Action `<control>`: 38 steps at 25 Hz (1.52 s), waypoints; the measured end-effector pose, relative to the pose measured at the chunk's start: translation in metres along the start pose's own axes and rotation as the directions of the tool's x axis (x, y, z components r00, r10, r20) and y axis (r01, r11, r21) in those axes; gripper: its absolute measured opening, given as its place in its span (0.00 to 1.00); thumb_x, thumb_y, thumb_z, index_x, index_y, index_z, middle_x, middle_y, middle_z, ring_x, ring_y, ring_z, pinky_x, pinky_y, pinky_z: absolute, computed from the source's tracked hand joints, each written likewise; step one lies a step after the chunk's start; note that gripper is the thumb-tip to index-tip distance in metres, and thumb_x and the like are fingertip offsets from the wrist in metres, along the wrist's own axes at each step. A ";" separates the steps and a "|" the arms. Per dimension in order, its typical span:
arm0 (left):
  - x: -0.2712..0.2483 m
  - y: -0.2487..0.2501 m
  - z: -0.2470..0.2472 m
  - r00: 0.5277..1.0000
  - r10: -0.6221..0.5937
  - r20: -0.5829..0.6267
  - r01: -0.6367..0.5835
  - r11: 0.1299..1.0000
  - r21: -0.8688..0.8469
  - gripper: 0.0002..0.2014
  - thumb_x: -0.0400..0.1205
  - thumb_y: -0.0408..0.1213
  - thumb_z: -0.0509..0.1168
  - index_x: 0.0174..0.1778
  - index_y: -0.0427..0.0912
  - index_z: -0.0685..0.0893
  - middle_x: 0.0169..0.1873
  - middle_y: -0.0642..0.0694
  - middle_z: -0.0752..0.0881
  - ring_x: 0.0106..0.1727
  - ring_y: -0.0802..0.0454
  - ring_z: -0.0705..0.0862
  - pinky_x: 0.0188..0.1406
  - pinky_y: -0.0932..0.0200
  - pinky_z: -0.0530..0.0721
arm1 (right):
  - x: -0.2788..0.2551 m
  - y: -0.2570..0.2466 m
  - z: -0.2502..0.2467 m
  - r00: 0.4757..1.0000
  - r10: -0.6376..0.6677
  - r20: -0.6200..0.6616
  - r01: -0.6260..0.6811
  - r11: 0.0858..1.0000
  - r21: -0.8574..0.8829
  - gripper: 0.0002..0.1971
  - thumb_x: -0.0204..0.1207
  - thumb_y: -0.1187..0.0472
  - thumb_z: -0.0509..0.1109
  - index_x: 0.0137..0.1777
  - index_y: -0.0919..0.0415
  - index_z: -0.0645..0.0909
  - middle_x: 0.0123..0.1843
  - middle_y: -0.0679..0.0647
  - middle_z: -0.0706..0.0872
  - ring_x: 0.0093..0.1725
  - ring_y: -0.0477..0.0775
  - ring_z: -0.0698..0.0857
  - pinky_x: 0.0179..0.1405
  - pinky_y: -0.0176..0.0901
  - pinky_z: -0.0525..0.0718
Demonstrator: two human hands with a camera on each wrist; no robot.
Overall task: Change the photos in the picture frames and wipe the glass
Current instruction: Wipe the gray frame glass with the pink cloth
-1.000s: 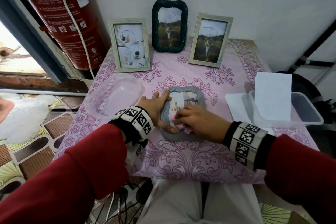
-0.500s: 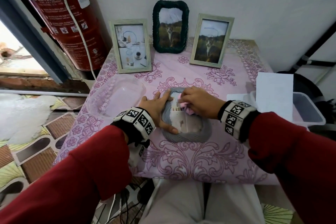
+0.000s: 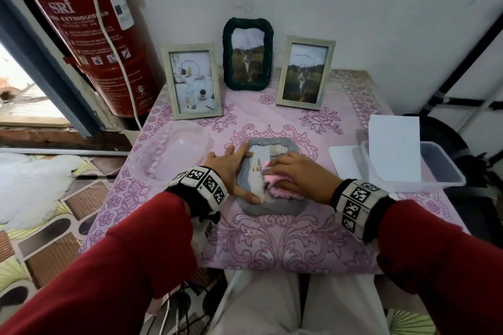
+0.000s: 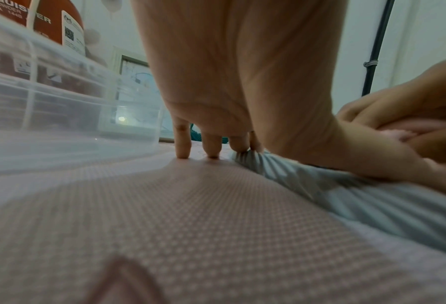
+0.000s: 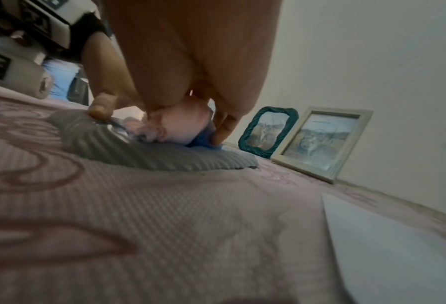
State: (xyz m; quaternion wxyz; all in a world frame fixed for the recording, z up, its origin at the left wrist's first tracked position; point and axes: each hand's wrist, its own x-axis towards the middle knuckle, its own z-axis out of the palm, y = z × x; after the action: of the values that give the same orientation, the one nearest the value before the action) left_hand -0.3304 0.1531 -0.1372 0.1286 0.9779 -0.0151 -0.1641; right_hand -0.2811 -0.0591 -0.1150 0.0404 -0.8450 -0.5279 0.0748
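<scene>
A grey ribbed frame (image 3: 268, 205) lies flat on the pink tablecloth (image 3: 272, 247). My left hand (image 3: 231, 168) presses on its left side with straight fingers, thumb along the frame's inner edge. My right hand (image 3: 288, 174) grips a bunched pink cloth (image 3: 275, 189) against the glass. The left wrist view shows the left fingers (image 4: 211, 144) touching the table and the frame's rim (image 4: 346, 195). In the right wrist view the cloth (image 5: 182, 127) is pressed onto the frame (image 5: 144, 152). At the wall stand two pale wooden frames (image 3: 192, 80) (image 3: 304, 75) and a dark green frame (image 3: 247, 54).
A clear plastic tub (image 3: 174, 152) sits just left of my left hand. At the right edge another clear tub (image 3: 435, 171) holds an upright white sheet (image 3: 392, 147). A red fire extinguisher (image 3: 89, 32) hangs at the back left.
My right hand rubbed the cloth up to the far end of the glass and has come back toward its middle. The left hand kept holding the frame in place.
</scene>
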 end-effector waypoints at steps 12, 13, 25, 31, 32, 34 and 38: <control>-0.026 0.029 -0.014 0.989 0.049 -0.142 -0.032 0.992 0.123 0.43 0.60 0.63 0.76 0.70 0.49 0.74 0.68 0.46 0.71 0.70 0.46 0.68 0.67 0.51 0.63 | -0.013 -0.018 -0.001 0.888 0.409 -0.209 -0.231 0.791 0.566 0.15 0.74 0.73 0.64 0.61 0.68 0.76 0.59 0.63 0.70 0.63 0.59 0.73 0.67 0.35 0.68; -0.029 0.031 -0.015 0.989 0.030 -0.144 -0.018 0.996 0.083 0.42 0.60 0.61 0.77 0.69 0.50 0.74 0.67 0.46 0.71 0.69 0.46 0.67 0.67 0.51 0.62 | -0.014 -0.017 0.001 0.866 0.442 -0.235 -0.265 0.803 0.534 0.17 0.72 0.71 0.66 0.61 0.66 0.76 0.59 0.63 0.69 0.63 0.59 0.72 0.67 0.40 0.70; -0.005 0.051 0.011 0.973 -0.193 -0.126 -0.021 0.470 -0.882 0.21 0.83 0.29 0.60 0.70 0.40 0.61 0.36 0.41 0.79 0.31 0.46 0.78 0.28 0.55 0.77 | -0.006 -0.012 0.009 0.771 0.610 -0.180 -0.182 0.482 0.857 0.21 0.70 0.76 0.67 0.64 0.65 0.78 0.58 0.63 0.85 0.53 0.59 0.84 0.53 0.44 0.82; -0.010 0.056 0.013 0.930 -0.132 -0.342 -0.272 0.380 -0.884 0.28 0.80 0.19 0.61 0.73 0.35 0.56 0.66 0.34 0.74 0.65 0.43 0.78 0.57 0.59 0.84 | -0.003 -0.013 0.013 0.785 0.584 -0.207 0.029 0.299 0.954 0.22 0.74 0.80 0.63 0.68 0.68 0.74 0.63 0.59 0.80 0.58 0.52 0.80 0.56 0.43 0.83; -0.009 0.055 0.013 0.931 -0.142 -0.336 -0.273 0.341 -0.900 0.30 0.79 0.17 0.60 0.74 0.35 0.56 0.68 0.31 0.73 0.66 0.38 0.77 0.60 0.53 0.83 | -0.003 -0.012 0.014 0.783 0.587 -0.203 0.028 0.293 0.956 0.22 0.75 0.79 0.63 0.68 0.67 0.73 0.62 0.59 0.80 0.57 0.53 0.80 0.57 0.45 0.83; -0.008 0.053 0.014 0.929 -0.157 -0.336 -0.284 0.281 -0.917 0.31 0.78 0.15 0.58 0.74 0.35 0.56 0.69 0.26 0.72 0.66 0.30 0.77 0.57 0.47 0.84 | -0.003 -0.011 0.015 0.777 0.602 -0.182 0.008 0.280 0.960 0.20 0.78 0.74 0.64 0.69 0.64 0.73 0.59 0.59 0.81 0.55 0.54 0.82 0.55 0.50 0.84; -0.010 0.047 0.016 0.894 -0.220 -0.390 -0.283 0.397 -0.873 0.25 0.80 0.17 0.53 0.70 0.42 0.62 0.54 0.25 0.78 0.43 0.34 0.82 0.34 0.61 0.79 | -0.001 -0.006 0.015 0.640 0.745 -0.188 -0.047 0.283 0.958 0.11 0.82 0.64 0.61 0.62 0.58 0.74 0.40 0.51 0.82 0.39 0.52 0.82 0.38 0.44 0.81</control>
State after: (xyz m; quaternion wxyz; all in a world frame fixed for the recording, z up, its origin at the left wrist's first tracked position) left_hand -0.3445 0.1044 -0.1363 0.6468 0.7527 0.0880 0.0864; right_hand -0.2890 -0.0578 -0.1286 0.6331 -0.7637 -0.1040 0.0715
